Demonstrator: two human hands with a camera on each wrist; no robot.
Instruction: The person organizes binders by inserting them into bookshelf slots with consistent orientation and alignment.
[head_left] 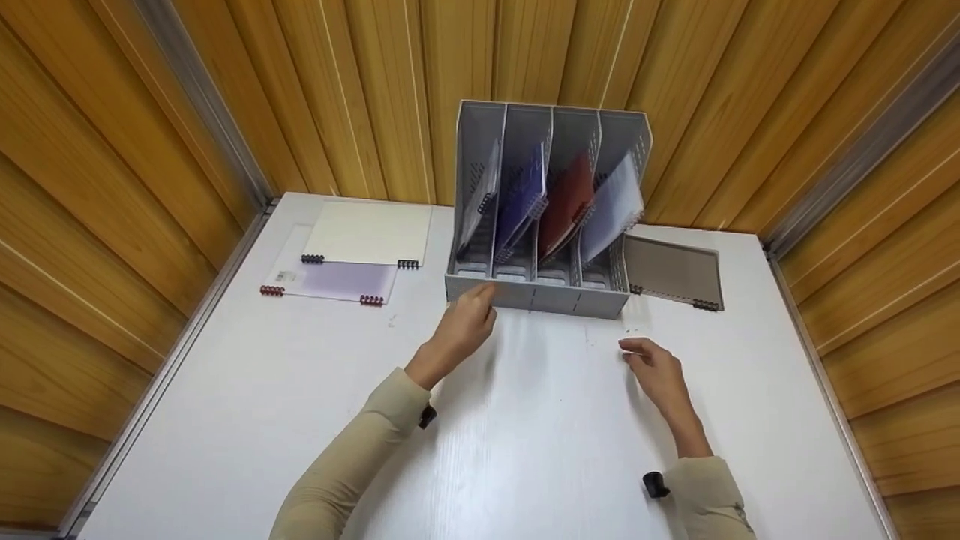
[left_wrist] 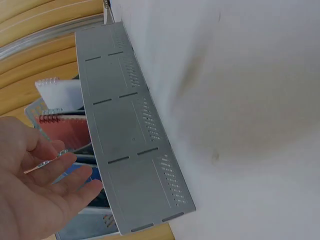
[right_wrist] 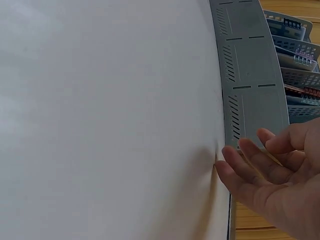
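Observation:
A grey four-slot file organizer (head_left: 577,301) stands at the back of the table with one spiral notebook in each slot. From left to right these are a pale notebook (head_left: 480,199), a blue notebook (head_left: 521,202), a red notebook (head_left: 566,206) and a whitish-blue notebook (head_left: 613,210). My left hand (head_left: 463,322) is at the organizer's front edge by the left slots; its fingers look loosely bent around nothing in the left wrist view, with the blue notebook behind them. Over the table off the front right corner, my right hand (head_left: 656,369) holds nothing, fingers relaxed and apart.
Left of the organizer, a cream notebook (head_left: 367,232) overlaps a pale purple notebook (head_left: 337,281) with red coils. A grey-brown notebook (head_left: 671,270) lies against the organizer's right side. Wood-slat walls (head_left: 390,97) border the white table (head_left: 525,420).

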